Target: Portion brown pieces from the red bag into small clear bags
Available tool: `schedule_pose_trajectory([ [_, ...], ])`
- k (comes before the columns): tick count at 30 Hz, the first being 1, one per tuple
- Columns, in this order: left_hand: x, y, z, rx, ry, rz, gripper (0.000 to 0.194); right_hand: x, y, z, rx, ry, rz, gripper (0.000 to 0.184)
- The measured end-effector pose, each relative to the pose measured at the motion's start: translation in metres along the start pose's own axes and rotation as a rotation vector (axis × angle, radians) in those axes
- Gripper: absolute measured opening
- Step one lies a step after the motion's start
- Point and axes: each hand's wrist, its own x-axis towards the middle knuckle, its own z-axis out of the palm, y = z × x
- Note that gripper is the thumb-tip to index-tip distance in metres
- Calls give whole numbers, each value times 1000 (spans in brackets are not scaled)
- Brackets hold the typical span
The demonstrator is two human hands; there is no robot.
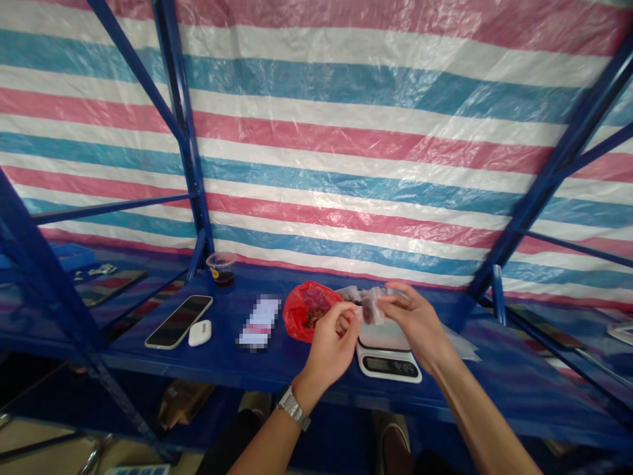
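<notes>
On the blue shelf (148,361) we've got a phone (179,321), a white case (200,332), a cup (221,269) of dark liquid at its 1 o'clock, and a blurred packet (257,323). Next, the red bag (309,310), with our left hand (329,349) curled at its 5 o'clock; we can't tell if it's gripping anything! Our right hand (415,323) pinches a clear bag (373,307) of something dark, just off the scale (388,353) at 12 o'clock.

**Makeshift work area on steel shelving**

A blue steel shelving rack (128,349) stands against a striped plastic tarpaulin (346,132), like a storeroom or rough stall. Its shelf carries a digital kitchen scale (388,366), a red plastic bag (309,310) and a smartphone (179,322).
</notes>
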Motion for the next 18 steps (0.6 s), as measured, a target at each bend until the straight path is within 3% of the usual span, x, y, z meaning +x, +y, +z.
schedule_pose_trajectory([
  [4,-4,-2,10,-190,-17,-82,29,-38,8,28,159,-130,113,54],
  [10,0,1,-8,-177,-79,-142,34,-41,11,38,192,-166,125,57],
  [14,-2,7,-20,73,-130,-37,26,-42,22,45,192,-133,94,46],
  [18,-5,11,-22,446,-149,119,20,-41,31,55,60,9,-34,29],
])
